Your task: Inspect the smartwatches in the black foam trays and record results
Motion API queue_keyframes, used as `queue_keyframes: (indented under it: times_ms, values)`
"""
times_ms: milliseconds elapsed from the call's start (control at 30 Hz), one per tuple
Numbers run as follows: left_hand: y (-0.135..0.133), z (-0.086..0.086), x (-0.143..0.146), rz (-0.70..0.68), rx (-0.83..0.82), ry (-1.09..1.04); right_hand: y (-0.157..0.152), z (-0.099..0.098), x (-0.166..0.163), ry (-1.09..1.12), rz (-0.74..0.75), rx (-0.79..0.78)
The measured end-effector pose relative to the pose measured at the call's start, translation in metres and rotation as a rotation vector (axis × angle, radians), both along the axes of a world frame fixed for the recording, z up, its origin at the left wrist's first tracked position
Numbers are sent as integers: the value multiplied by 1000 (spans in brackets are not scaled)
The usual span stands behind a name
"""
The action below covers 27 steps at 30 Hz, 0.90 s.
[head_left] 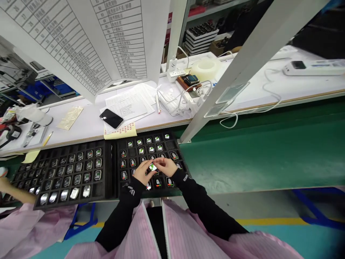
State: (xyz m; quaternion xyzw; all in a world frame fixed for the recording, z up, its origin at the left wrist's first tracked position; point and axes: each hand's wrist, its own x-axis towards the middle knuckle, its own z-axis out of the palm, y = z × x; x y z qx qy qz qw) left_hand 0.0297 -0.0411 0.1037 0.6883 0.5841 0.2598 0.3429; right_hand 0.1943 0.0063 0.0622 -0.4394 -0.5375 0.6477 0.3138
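Angled inward above the black compartment tray (170, 145), the left hand (142, 173) and right hand (167, 167), partly curled, pinch one lit smartwatch (153, 167).

head-worn view; faces forward and down; near

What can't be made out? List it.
In the head view:
Held smartwatch: underside, facing away from the camera.
Black tray: some compartments, covered by left hand and right hand.
Printed chart: top, cut off by upper edge.
Co-worker's arm: far end, cut by left edge.
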Motion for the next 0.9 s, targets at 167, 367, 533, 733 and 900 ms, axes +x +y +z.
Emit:
queue_keyframes:
  times_ms: [167,367,533,733,900]
  values:
    - [-14,7,-3,37,-7,92,-14,14,-5,-51,10,25]
    - [-27,12,1,263,-118,-182,-18,27,-2,95,99,-118]
    - [-33,18,-7,305,-379,-738,-24,42,-6,277,156,-173]
    - [-42,25,-4,423,-471,-1071,-28,57,-11,265,103,-129]
    - [-49,37,-1,409,-564,-1291,-30,67,-10,285,-4,-106]
